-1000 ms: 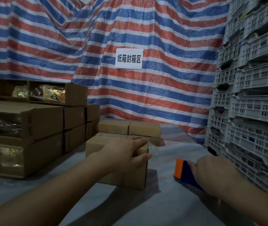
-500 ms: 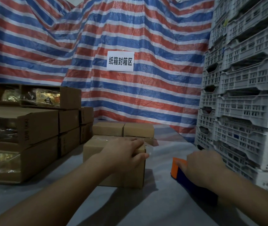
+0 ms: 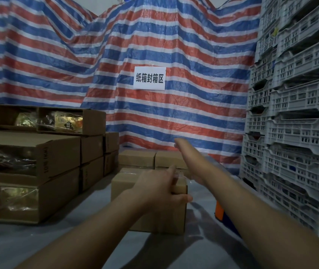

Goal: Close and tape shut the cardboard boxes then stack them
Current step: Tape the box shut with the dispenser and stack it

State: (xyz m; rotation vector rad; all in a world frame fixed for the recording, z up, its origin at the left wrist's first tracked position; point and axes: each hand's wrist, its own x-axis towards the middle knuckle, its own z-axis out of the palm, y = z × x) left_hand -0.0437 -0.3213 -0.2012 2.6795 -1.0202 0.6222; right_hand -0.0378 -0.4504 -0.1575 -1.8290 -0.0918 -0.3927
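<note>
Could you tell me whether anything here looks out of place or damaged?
Nothing looks damaged. The orange-and-blue tape dispenser lies on the grey cover beside the cardboard box under the left hand, released.

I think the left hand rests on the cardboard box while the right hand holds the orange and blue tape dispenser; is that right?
Not quite: in the head view the tape dispenser lies on the table and the right hand reaches forward beyond it. The left hand does rest on the cardboard box.
</note>
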